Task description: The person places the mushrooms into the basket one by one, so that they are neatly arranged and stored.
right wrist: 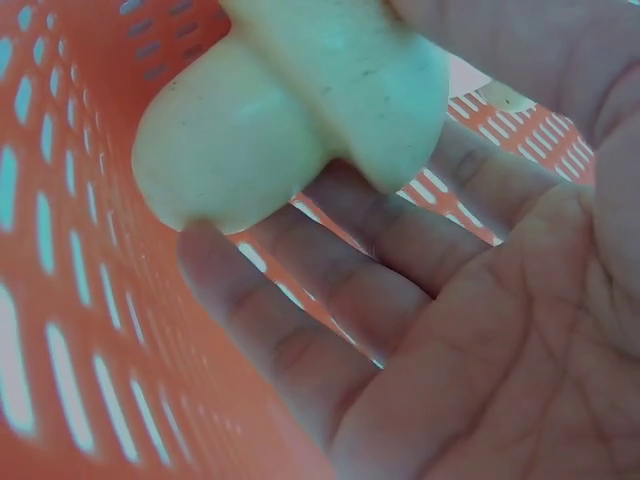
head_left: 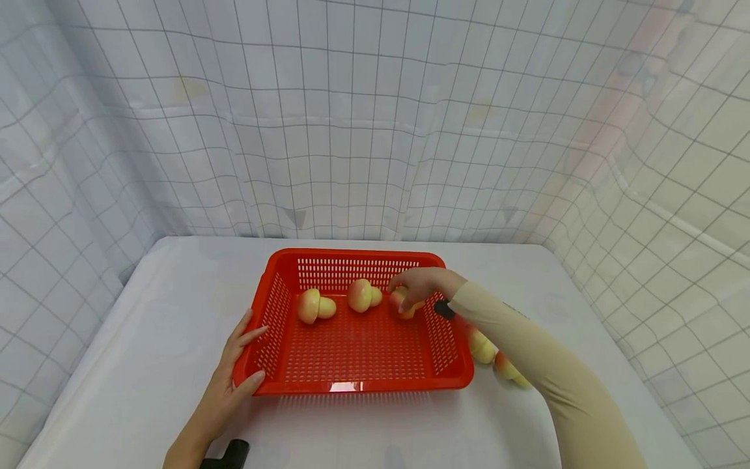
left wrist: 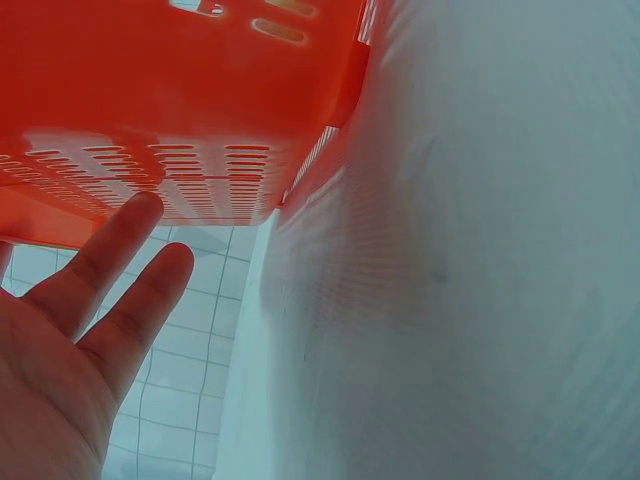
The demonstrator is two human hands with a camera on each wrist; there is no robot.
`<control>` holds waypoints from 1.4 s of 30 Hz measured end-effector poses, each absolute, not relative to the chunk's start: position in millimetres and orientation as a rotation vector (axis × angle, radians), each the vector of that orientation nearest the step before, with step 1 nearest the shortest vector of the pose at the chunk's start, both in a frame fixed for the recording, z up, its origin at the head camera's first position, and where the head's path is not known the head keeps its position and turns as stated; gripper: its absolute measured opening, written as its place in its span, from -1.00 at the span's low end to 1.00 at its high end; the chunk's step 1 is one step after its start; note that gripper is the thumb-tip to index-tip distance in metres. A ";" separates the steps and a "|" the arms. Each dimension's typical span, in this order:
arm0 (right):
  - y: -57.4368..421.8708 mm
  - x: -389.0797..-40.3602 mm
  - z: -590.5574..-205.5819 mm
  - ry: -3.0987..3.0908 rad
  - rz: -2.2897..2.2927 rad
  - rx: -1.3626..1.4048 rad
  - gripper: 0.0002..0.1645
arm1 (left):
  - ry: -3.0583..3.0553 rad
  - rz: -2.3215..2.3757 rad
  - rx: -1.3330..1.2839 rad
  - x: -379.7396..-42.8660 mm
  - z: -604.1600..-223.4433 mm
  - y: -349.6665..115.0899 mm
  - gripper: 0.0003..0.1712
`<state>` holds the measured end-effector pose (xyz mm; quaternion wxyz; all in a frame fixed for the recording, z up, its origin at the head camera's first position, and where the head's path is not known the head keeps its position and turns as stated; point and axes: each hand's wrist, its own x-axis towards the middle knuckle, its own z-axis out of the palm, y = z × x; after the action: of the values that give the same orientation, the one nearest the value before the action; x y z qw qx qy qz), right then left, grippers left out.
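A red plastic basket (head_left: 357, 365) with slotted walls stands on the white-covered table. Two toy mushrooms, red and yellow, lie inside it: one mushroom (head_left: 310, 306) at the left and another mushroom (head_left: 361, 296) near the middle. My right hand (head_left: 418, 286) reaches into the basket's right side and holds a third mushroom (right wrist: 230, 140) between thumb and fingers, close to the slotted wall. My left hand (head_left: 231, 378) rests at the basket's left rim, fingers extended over the edge and thumb near the front corner. In the left wrist view its straight fingers (left wrist: 140, 300) lie beside the basket's outer wall.
Outside the basket's right end, partly behind the right forearm, lie more toy mushrooms, one mushroom (head_left: 483, 348) and a further mushroom (head_left: 510, 371). White curtains with a grid pattern (head_left: 351, 130) hang behind and on both sides of the table (head_left: 146, 339).
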<state>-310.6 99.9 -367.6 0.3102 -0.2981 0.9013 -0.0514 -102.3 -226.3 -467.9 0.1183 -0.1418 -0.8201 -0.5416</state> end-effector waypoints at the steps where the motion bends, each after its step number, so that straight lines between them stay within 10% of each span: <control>1: 100.1 -310.5 -367.6 2.381 -0.134 -0.783 -0.41 | -2.400 -1.583 -0.409 -101.9 -467.6 -225.9 -0.27; 42: 113.3 -297.3 -342.4 2.430 -0.196 -0.902 -0.38 | -2.414 -1.551 -0.368 -99.0 -462.0 -222.5 -0.24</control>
<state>-297.3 113.3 -342.4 0.2680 -0.3342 0.9007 -0.0726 -99.0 -222.5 -462.0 0.1240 -0.1264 -0.8281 -0.5320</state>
